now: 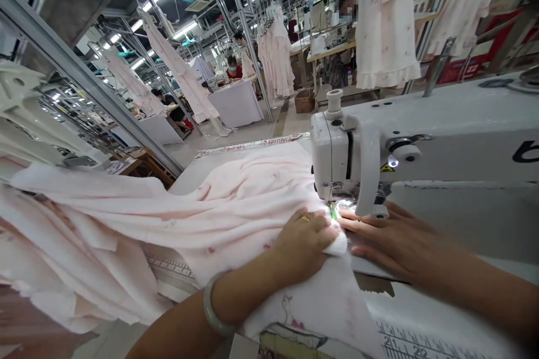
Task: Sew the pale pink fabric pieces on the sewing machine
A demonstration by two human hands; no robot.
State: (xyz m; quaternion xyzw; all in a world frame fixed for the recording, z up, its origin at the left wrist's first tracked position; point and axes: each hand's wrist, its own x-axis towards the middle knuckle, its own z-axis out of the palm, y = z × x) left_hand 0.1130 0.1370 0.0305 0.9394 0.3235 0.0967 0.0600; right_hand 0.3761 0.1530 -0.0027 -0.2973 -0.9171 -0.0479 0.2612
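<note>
A pale pink fleece fabric (pixel 244 219) with small printed figures lies across the table under the head of a white sewing machine (pixel 337 151). My left hand (pixel 301 244), with a ring and a bangle, has its fingers curled on the fabric just left of the lit needle area (pixel 332 212), bunching a fold there. On the other side, my right hand (pixel 391 238) lies flat with fingers stretched toward the needle, partly behind the machine's front guard. Its fingertips are at the fabric's edge; whether they press on it I cannot tell.
Measuring tape (pixel 415 342) runs along the table's front edge. The fabric hangs over the left side near a metal post (pixel 92 73). Pink garments (pixel 387 22) hang behind the machine. People sit at other workstations, and a brown box (pixel 304 101) stands on the floor.
</note>
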